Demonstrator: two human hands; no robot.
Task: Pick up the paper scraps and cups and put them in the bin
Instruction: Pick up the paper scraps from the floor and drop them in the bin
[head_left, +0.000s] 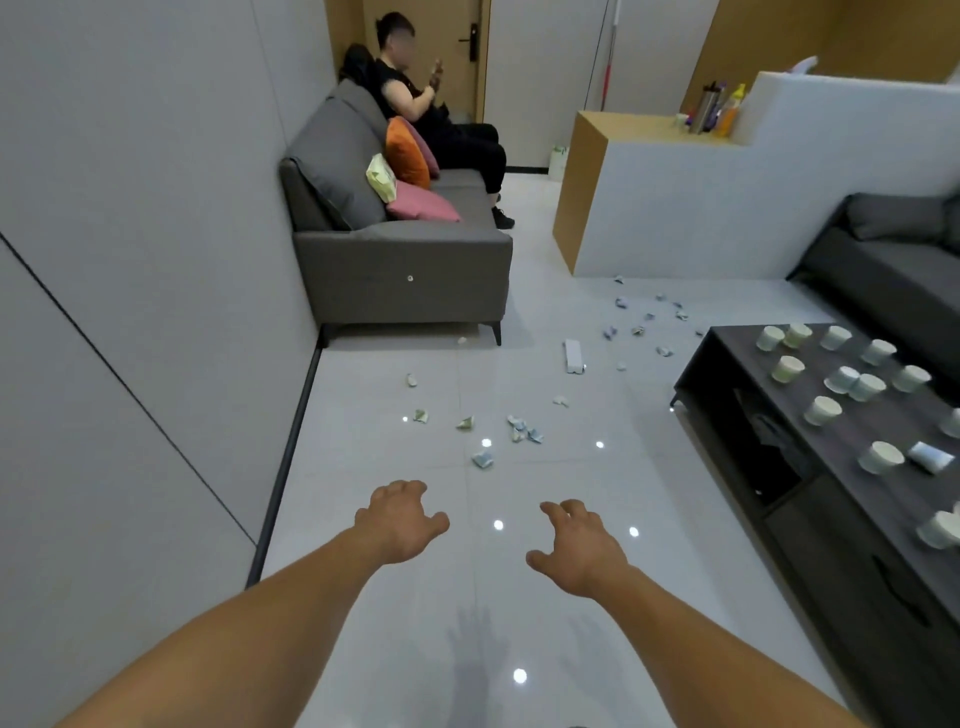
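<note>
Cut off at the right edge: dark counter (878, 415), farther cup (951, 422) and nearer cup (939, 530) on it, dark sofa (893, 270).
Cut off at the bottom edge: left forearm (234, 639), right forearm (727, 649).
Far paper scraps (638, 330): too small to make out print or shape.
Bottles (714, 109) on the wooden-topped counter (634, 124): labels illegible.
Seated person (415, 104): head blurred, item in the hands not identifiable.
Dark counter's open shelf: contents lost in shadow.
</note>
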